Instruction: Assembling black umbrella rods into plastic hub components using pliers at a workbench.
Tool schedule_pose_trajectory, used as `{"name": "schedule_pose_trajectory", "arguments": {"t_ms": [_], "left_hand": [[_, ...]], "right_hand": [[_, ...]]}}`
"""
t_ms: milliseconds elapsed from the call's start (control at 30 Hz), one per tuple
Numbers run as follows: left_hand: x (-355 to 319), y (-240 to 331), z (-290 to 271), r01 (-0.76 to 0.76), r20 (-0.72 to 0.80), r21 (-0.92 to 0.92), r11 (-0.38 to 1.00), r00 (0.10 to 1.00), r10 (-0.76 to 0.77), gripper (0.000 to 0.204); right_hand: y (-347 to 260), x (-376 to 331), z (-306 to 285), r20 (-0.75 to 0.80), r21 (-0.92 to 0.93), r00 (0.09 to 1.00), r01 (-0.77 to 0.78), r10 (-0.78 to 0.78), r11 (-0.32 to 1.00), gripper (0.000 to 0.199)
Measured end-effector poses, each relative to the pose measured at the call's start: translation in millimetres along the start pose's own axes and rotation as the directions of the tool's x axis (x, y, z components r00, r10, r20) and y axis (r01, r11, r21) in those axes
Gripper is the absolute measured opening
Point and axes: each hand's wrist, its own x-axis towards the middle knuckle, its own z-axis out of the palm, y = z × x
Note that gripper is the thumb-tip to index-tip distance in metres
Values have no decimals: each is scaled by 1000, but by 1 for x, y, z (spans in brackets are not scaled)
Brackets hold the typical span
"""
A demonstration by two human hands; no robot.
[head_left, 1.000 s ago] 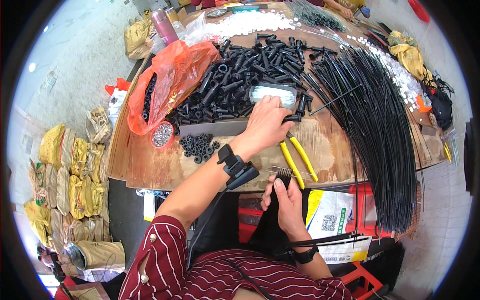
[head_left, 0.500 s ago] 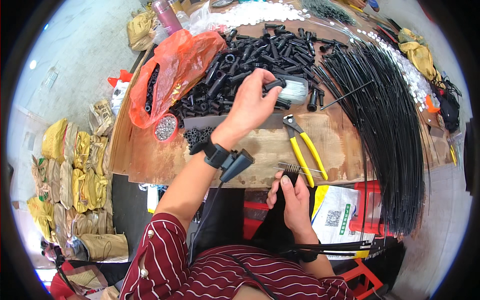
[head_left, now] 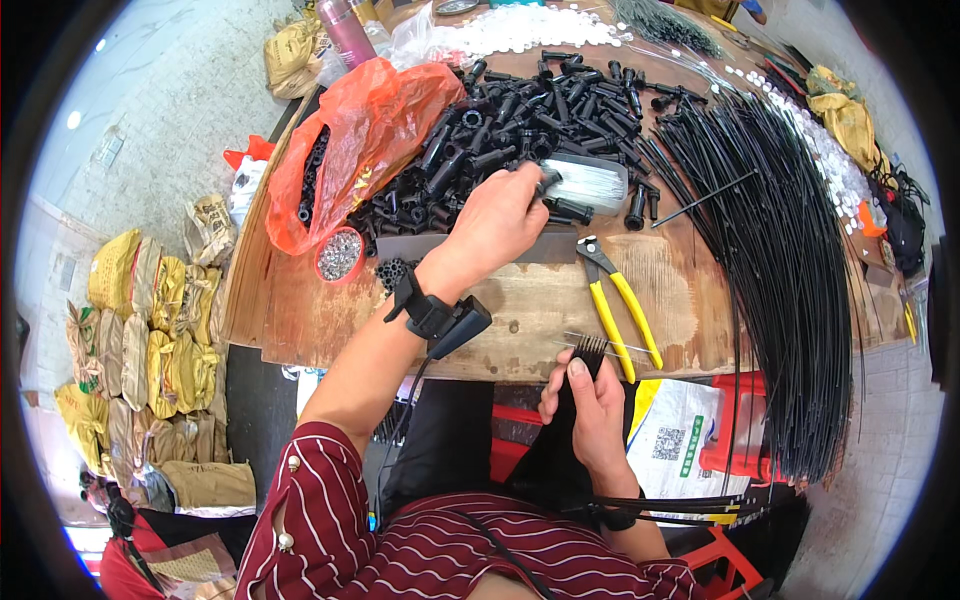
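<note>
My left hand is at the near edge of a heap of black plastic tubes with flared collars. Its fingers are closed in a pinch on one such black plastic tube, partly hidden by the hand. Beside it stands a clear box of thin pale wires. Just over the table's front edge, my right hand grips a bundle of thin black rods, fanned out at the top. A thin metal wire crosses the rod tips. Yellow-handled pincers lie on the table close to that hand.
Long black rods cover the table's right side. An orange-red plastic bag and a red bowl of small metal pieces are at left. White discs spread along the back. Wrapped yellow and brown bundles are stacked on the floor.
My left hand has lowered and turned slightly, still pinching the black tube near the clear box. The right hand keeps its grip on the rods. The whole view has shifted a little.
</note>
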Motion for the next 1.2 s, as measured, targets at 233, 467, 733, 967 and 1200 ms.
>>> {"name": "schedule_pose_trajectory", "arguments": {"t_ms": [233, 467, 733, 967, 1200], "left_hand": [[5, 1, 7, -13, 206, 300, 954, 977, -52, 17], [5, -6, 11, -168, 187, 382, 909, 977, 102, 15], [3, -12, 11, -217, 216, 383, 898, 966, 142, 13], [-9, -1, -11, -180, -32, 257, 949, 980, 195, 19], [-67, 32, -52, 285, 181, -726, 626, 957, -226, 27]], "right_hand": [[1, 0, 1, 3, 0, 1000, 10, -10, 1000, 19], [0, 1, 2, -2, 20, 1000, 2, -2, 1000, 18], [1, 1, 3, -16, -10, 1000, 15, -15, 1000, 19], [1, 1, 10, -14, -22, 1000, 21, -21, 1000, 19], [2, 7, 23, 39, -67, 998, 53, -51, 996, 19]]}}
